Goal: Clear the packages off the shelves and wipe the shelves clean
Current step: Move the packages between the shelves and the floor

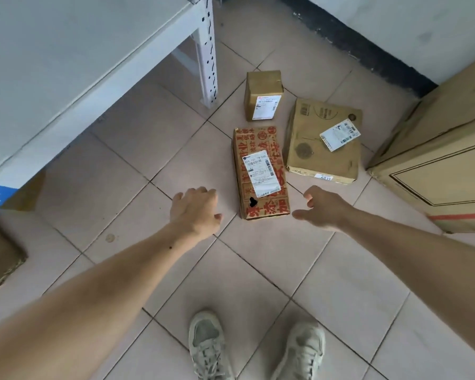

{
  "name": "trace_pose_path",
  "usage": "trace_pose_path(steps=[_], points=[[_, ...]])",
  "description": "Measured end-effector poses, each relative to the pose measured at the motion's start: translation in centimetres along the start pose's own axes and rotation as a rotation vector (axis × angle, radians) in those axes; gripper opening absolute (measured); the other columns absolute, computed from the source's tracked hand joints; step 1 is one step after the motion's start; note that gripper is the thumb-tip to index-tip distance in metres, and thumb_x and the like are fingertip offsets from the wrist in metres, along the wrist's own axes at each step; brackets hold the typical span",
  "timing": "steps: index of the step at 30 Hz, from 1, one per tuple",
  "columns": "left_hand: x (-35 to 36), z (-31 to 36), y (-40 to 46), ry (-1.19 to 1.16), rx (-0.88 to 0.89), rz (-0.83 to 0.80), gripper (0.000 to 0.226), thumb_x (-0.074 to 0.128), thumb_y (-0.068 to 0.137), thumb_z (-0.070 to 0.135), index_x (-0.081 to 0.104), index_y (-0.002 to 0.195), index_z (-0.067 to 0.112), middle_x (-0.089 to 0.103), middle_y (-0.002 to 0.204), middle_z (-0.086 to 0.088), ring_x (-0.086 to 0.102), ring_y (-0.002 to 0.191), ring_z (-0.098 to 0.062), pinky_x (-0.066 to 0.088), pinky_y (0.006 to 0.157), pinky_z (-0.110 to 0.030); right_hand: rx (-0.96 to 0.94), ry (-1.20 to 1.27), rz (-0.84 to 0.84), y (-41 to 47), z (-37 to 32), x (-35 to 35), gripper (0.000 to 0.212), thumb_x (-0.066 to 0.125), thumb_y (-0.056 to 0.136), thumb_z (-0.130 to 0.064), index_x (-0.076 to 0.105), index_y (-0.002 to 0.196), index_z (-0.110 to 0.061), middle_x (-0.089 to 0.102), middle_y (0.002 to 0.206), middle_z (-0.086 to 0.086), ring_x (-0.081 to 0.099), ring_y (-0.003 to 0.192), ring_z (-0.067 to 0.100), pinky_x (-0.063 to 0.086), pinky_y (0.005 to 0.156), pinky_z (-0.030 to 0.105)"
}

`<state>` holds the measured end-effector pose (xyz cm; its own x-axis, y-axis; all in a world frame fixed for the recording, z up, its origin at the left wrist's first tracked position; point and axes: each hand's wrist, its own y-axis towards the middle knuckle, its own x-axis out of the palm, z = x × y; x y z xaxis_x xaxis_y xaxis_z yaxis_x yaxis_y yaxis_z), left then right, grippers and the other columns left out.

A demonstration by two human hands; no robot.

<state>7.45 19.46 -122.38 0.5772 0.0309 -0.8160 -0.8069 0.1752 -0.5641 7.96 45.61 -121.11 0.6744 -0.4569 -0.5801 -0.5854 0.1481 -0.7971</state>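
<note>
Packages on the floor (258,270), three: a red-printed box (261,171), lying flat with one white label on top; a small box (263,95), plain brown, one label on its near face, just beyond the red-printed box; a flat box (322,141), brown, one label set askew on top and a sticker on its near edge, just right of the red-printed box. All three sit close together on the tiles, near the foot of the shelf post (209,50).

Shelf (66,45), one board in view: pale grey, at the upper left, bare where visible.

Hands, two: left hand (195,209) hovers just left of the red-printed box's near end, fingers loosely spread, holding nothing. Right hand (322,209) hovers just right of the same end, fingers relaxed and apart, holding nothing. Neither touches the box.

Shoes (207,346), two, pale, at the near edge of the floor.

Large carton (444,160), one, against the right side, near the flat box.

Other cartons, partly seen at the left edge; count cannot be told.
</note>
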Motion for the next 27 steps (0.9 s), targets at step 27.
trace_pose_path(steps=[27], points=[[14.6,6.3,13.3,-1.138,-0.186,-0.318,0.106,0.077,0.074,0.054,0.002,0.148,0.049,0.040,0.149,0.016,0.048,0.129,-0.022,0.047,0.094,-0.064,-0.206,0.483,-0.231,19.0,3.9,6.3,0.103,0.083,0.076,-0.038,0.015,0.153,-0.030,0.058,0.134,-0.003,0.061,0.110,0.019,0.057,0.089,0.046]])
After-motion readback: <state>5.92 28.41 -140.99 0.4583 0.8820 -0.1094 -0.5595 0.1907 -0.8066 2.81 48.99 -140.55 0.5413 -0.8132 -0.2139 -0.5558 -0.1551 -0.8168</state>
